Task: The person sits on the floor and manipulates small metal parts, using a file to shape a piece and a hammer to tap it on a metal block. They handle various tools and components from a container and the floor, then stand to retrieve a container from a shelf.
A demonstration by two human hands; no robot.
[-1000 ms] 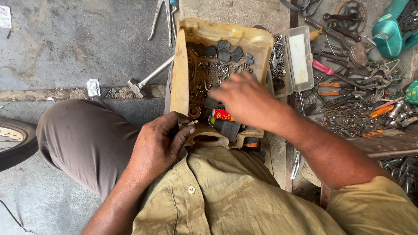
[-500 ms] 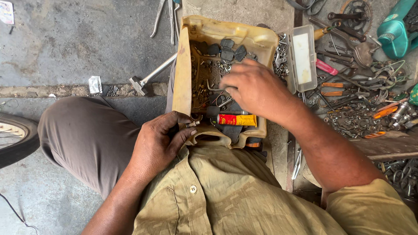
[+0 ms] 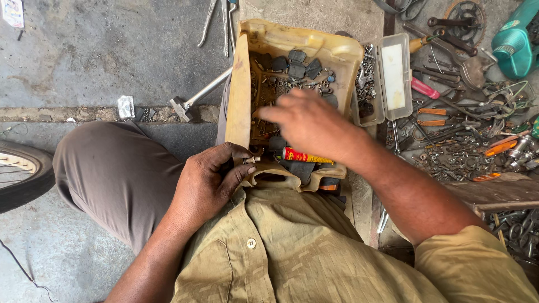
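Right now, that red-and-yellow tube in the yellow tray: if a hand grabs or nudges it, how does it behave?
The tube looks small and thin, so probably light. Its round body lies flat on loose parts in the tray, so it may roll or slide. It probably dents when squeezed.

Concrete floor bears hammer, scattered tools (seemingly pliers, spanners).

Tub at frame centre, on the lap; right hand inside it over small parts, tube below that hand. Left hand at tub's lower left corner. Case right of tub; tool pile far right. Hammer left of tub; tyre at left edge.
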